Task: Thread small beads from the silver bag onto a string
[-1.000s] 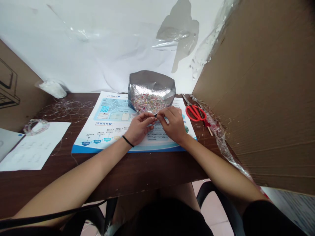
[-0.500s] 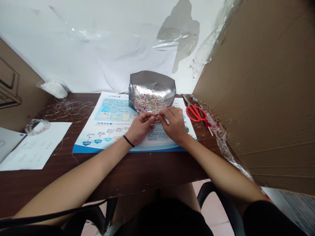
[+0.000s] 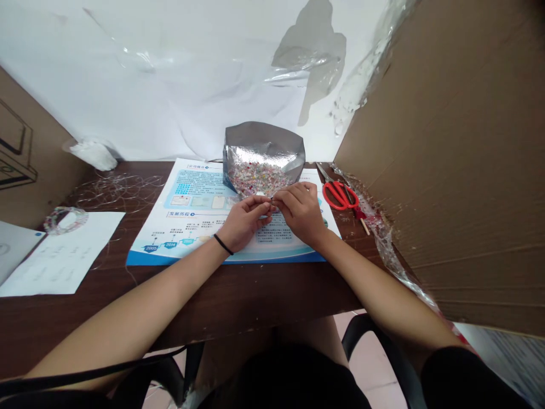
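**Beadwork in hand, with plenty of stock in the bag**

Your left hand (image 3: 244, 221) and right hand (image 3: 302, 213) meet fingertip to fingertip above the printed sheet (image 3: 191, 210). Each is closed in a pinch, thumb against forefinger, on a tiny piece (image 3: 272, 201). It is too small to name, perhaps a bead or a thread end. You hold it just in front of the open foil bag (image 3: 264, 145), whose mouth shows a heap of mixed beads (image 3: 259, 177).

Red scissors (image 3: 340, 196) lie to your right at the sheet's edge, near the cardboard wall (image 3: 447, 159). Far to your left, a beaded ring (image 3: 63, 218) rests at the corner of a white paper (image 3: 63, 255). A tangle of clear thread (image 3: 114, 187) lies behind it on the dark table (image 3: 255, 295).

By my reading, you have much left to do: one ring looks finished, the bag is well filled, and no strung length shows between your hands.
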`<state>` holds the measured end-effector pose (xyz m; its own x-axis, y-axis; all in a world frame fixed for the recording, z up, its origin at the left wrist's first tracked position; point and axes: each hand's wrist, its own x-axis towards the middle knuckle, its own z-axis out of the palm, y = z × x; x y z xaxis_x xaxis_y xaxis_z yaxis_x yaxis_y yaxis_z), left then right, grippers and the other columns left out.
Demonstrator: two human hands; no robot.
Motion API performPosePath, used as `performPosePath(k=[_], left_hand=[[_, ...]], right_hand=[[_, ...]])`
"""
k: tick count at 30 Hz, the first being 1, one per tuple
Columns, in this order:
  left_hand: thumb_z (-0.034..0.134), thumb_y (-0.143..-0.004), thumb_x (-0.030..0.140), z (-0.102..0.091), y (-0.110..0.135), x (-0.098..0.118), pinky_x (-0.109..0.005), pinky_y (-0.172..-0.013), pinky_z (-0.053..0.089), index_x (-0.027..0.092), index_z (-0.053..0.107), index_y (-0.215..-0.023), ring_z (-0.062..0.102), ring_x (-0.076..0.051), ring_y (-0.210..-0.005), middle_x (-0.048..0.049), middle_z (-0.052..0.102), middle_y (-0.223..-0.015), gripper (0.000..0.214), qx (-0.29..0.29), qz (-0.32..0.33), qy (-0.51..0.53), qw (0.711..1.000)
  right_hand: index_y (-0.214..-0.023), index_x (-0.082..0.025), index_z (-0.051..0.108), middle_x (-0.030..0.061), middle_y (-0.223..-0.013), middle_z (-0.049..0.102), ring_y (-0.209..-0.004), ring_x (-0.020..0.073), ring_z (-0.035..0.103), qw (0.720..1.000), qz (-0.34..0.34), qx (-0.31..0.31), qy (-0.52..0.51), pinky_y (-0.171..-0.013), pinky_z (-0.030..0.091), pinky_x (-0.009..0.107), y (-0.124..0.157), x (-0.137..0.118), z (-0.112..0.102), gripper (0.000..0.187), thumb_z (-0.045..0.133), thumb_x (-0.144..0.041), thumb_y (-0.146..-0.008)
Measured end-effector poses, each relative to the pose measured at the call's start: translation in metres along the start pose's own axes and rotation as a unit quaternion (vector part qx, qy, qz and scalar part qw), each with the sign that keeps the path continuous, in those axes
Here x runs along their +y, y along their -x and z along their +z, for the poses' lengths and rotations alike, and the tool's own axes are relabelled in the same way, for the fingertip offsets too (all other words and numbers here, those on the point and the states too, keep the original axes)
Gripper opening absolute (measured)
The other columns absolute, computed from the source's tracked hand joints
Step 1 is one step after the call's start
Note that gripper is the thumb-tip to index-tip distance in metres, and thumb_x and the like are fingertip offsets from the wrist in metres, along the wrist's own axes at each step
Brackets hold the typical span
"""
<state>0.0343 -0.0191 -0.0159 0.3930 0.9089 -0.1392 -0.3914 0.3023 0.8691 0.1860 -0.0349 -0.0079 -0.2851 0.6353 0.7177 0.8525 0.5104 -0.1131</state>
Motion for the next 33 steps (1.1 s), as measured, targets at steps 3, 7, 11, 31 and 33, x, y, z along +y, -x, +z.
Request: performPosePath(k=[3,7,11,31,33], left_hand=[[0.072,-0.065,0.020,-0.0002,-0.0002,0.0000,-0.021,-0.066,0.045,0.014,0.063,-0.082,0.055,-0.007,-0.069,-0.0010,0.063,-0.075,0.020,-0.001,-0.007,0.000,1.000],[0.073,-0.064,0.021,-0.0010,-0.0013,-0.0013,-0.021,-0.066,0.045,0.014,0.064,-0.079,0.055,-0.006,-0.069,-0.0013,0.063,-0.076,0.019,-0.012,-0.003,-0.002,1.000],[0.072,-0.066,0.023,-0.0010,-0.0018,-0.0019,-0.021,-0.064,0.045,0.014,0.065,-0.080,0.053,-0.006,-0.065,-0.0017,0.063,-0.075,0.018,-0.014,-0.004,-0.006,1.000],[0.070,-0.069,0.025,-0.0012,-0.0015,-0.0016,-0.021,-0.065,0.044,0.015,0.062,-0.080,0.054,-0.007,-0.070,-0.0014,0.061,-0.076,0.016,-0.016,-0.001,-0.015,1.000],[0.071,-0.068,0.027,-0.0016,-0.0017,-0.0019,-0.022,-0.066,0.044,0.015,0.062,-0.080,0.054,-0.007,-0.070,-0.0009,0.061,-0.075,0.019,-0.019,0.000,-0.020,1.000]], right_hand=[[-0.084,-0.023,0.055,-0.0008,-0.084,0.066,-0.086,0.0131,0.057,1.000,-0.012,0.008,-0.006,-0.087,0.031,0.034,0.0006,0.0008,0.0008,0.014,0.043,-0.019,-0.090],[-0.084,-0.023,0.055,-0.0013,-0.084,0.066,-0.085,0.0124,0.057,1.000,-0.010,0.012,-0.011,-0.087,0.030,0.034,0.0008,0.0019,0.0014,0.013,0.044,-0.019,-0.090],[-0.084,-0.023,0.055,-0.0010,-0.085,0.067,-0.086,0.0132,0.057,1.000,-0.010,0.004,-0.005,-0.087,0.031,0.035,0.0005,0.0024,0.0006,0.014,0.043,-0.020,-0.089],[-0.085,-0.024,0.058,-0.0020,-0.087,0.067,-0.087,0.0130,0.058,1.000,-0.018,-0.005,-0.006,-0.090,0.031,0.035,-0.0007,0.0043,-0.0026,0.016,0.044,-0.017,-0.089],[-0.085,-0.024,0.059,-0.0017,-0.087,0.067,-0.088,0.0132,0.058,1.000,-0.020,-0.008,-0.007,-0.090,0.031,0.036,-0.0007,0.0048,-0.0020,0.016,0.045,-0.016,-0.088]])
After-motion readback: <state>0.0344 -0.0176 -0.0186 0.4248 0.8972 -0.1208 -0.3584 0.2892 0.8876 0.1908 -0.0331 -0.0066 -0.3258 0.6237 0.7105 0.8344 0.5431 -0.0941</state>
